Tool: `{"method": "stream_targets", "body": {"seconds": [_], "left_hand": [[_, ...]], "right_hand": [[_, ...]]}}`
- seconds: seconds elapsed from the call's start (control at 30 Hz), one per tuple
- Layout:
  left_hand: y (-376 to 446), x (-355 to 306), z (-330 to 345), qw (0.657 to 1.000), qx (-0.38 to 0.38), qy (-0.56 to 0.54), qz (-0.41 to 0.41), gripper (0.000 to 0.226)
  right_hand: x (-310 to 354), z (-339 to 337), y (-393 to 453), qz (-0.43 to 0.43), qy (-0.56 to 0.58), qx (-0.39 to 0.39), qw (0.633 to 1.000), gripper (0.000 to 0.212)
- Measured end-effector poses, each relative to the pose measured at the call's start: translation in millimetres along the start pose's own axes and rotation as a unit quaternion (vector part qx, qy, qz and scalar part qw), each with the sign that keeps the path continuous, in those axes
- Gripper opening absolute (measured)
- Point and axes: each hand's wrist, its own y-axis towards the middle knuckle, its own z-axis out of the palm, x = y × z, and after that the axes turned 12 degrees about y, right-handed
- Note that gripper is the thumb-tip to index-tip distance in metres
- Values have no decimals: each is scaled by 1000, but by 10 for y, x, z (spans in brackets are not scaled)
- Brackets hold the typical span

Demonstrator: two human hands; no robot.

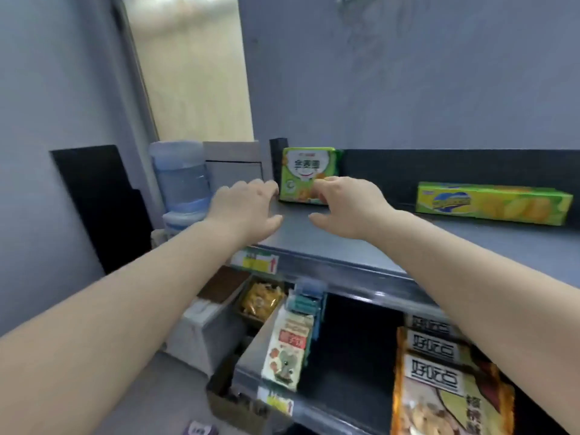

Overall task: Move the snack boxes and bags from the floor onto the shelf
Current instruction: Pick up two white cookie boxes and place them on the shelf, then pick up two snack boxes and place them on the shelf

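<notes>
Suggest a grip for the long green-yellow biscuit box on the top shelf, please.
Take the long biscuit box across its narrow width near the middle, hand coming from the open shelf front and above. It lies flat, lengthwise along the back rail, so the rear face is blocked and end grips would probably tip it.

On the top shelf (361,246) in front of you, a snack bag (306,174) stands upright at 12 o'clock, against the back rail at the shelf's left end. Your left hand (248,211) is just left of it at 11 o'clock; your right hand (348,205) touches its lower right corner. A long box (492,202) lies flat at 2 o'clock, well apart from the bag. On the shelf below, packets (452,384) lie at 5 o'clock. A water bottle (182,177) stands beyond the shelf's left end, at 10 o'clock.
</notes>
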Motion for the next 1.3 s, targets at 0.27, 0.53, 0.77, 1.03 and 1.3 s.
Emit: {"method": "stream_targets", "body": {"seconds": [0.27,0.53,0.77,1.03,1.3], "left_hand": [[-1841,1845,840,975,127,39,-179,41],[-3692,2731,2066,879,307,-29,-363,42],[-4631,3139,3297,741,424,-133,-504,42],[-5256,3332,5255,624,490,-226,-565,41],[-5961,2839,7803,535,493,-332,-600,50]], "right_hand": [[2309,1469,186,-218,124,32,967,33],[3692,3263,-246,-277,166,269,907,39],[4248,4923,-389,-200,161,456,852,32],[4467,7140,-633,-65,131,605,783,37],[4064,9625,-1828,228,154,620,735,48]]}}
